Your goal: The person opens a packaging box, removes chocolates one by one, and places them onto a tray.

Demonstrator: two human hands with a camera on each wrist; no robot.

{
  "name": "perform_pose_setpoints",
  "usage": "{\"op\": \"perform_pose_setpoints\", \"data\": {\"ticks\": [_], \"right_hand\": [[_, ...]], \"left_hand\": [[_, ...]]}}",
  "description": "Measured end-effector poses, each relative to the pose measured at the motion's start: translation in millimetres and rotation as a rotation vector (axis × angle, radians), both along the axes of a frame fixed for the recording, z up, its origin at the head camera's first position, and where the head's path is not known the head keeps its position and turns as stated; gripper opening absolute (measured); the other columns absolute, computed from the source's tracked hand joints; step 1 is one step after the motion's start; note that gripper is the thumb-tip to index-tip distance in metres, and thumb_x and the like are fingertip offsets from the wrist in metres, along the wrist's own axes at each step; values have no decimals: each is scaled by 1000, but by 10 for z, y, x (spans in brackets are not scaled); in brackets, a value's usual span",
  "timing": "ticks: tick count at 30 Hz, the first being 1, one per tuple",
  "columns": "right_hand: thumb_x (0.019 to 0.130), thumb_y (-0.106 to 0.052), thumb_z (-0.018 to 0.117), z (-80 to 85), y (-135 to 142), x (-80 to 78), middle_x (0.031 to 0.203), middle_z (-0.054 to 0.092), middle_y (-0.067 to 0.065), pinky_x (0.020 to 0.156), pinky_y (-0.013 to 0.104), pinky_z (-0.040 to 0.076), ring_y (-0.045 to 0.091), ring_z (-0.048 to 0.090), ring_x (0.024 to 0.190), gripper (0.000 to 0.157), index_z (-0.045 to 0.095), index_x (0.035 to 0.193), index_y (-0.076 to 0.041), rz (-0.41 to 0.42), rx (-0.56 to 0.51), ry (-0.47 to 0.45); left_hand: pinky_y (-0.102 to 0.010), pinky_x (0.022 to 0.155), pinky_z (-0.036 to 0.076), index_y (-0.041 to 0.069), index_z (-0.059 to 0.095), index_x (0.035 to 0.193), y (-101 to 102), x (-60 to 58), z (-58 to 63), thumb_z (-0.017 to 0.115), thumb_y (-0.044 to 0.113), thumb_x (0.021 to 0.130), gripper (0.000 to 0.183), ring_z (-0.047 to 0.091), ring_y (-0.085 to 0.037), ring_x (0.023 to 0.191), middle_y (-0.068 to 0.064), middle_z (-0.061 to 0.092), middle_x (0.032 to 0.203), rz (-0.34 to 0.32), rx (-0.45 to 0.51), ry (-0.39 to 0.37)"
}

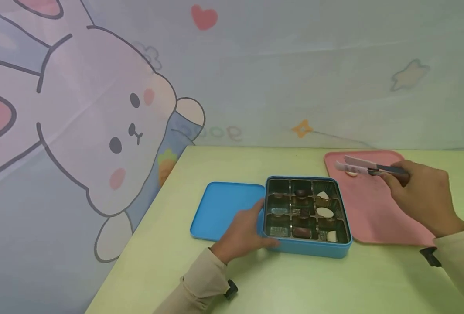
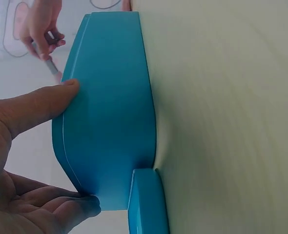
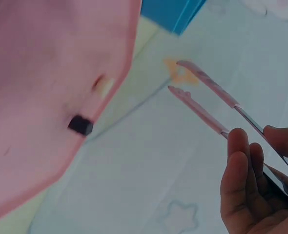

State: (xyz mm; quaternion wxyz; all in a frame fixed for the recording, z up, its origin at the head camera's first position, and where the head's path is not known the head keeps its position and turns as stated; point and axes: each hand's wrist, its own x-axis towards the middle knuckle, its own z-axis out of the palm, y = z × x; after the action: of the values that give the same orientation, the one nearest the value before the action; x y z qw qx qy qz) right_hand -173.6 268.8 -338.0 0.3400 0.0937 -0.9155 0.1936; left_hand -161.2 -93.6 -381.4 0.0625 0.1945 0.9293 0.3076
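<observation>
My left hand (image 1: pixel 245 231) grips the near left corner of an open blue box (image 1: pixel 308 248). In the left wrist view the thumb presses the box's side (image 2: pixel 110 97) near its rim, and the fingers curl round the corner. The divided insert holds dark chocolates (image 1: pixel 302 232) and white chocolates (image 1: pixel 325 213). My right hand (image 1: pixel 428 192) holds pink-tipped metal tongs (image 3: pixel 207 84) over the pink tray (image 1: pixel 377 218); their tips stand apart with nothing between them. A white-and-brown piece (image 3: pixel 104 87) and a dark square piece (image 3: pixel 80 125) lie near the tray's edge.
A blue lid (image 1: pixel 226 205) lies flat on the pale table (image 1: pixel 169 261), left of the box and against it. Close on the box's right sits the tray. Behind the table hangs a cloth backdrop (image 1: pixel 255 87) with a rabbit print.
</observation>
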Motion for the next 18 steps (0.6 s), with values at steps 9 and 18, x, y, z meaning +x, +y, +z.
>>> {"op": "perform_pose_setpoints", "data": {"ticks": [9,18], "right_hand": [[75,-1,82,-55,-555,74,70,71,12,50,25,43,8,56,53,23,72,95,5,223,38,78],[83,-7,80,37,-850,-22,64,61,-3,53,24,38,3,48,56,13,67,83,-7,309,83,-2]], "left_hand": [[-42,101,53,10,31,157,36,-29,16,91,38,72,108,60,-30,130,-15,64,139,-32,8,33],[-40,98,54,12,31,157,21,-29,9,91,39,72,107,63,-28,124,-15,68,131,-19,8,35]]}}
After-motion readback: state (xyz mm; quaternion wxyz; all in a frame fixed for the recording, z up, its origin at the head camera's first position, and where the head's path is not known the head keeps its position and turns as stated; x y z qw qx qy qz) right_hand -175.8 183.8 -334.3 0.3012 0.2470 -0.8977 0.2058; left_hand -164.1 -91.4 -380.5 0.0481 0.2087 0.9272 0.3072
